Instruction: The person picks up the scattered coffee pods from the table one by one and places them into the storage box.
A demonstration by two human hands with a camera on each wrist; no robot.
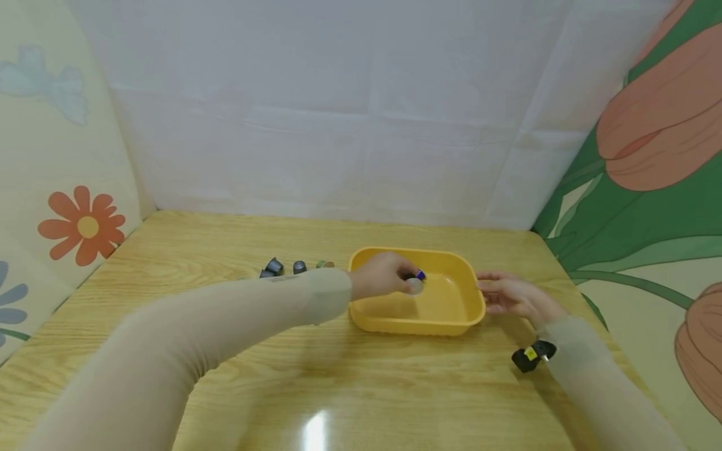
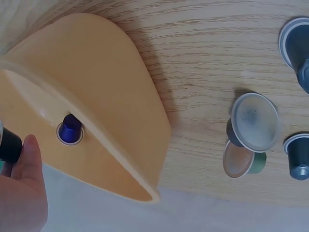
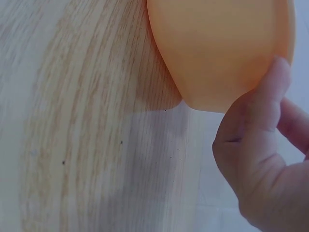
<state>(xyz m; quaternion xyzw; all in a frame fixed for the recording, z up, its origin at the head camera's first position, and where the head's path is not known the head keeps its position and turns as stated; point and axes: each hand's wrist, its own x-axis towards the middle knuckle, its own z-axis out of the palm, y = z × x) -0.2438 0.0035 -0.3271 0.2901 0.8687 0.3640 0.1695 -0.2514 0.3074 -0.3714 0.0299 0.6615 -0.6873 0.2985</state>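
Black, tapered capsule [image 2: 9, 146], smooth: pinched between thumb and fingers of the left hand [image 1: 383, 275], over the tray floor; narrow end toward the thumb, long axis running outward, pale round lid facing away. Blue capsule [image 2: 71, 129], rim down, just beyond the fingertips. Yellow tray [image 1: 408, 327], smooth, round-cornered, beneath them; right hand [image 1: 510, 295], fingers extended against its end wall. Loose capsules [image 1: 274, 266], left of the pinching fingers, on grained wooden table [image 1: 395, 388].

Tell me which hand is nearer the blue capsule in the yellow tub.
The left hand: it is over the yellow tub, close to the blue capsule, holding a dark capsule. The right hand is outside, at the tub's right end, farther away.
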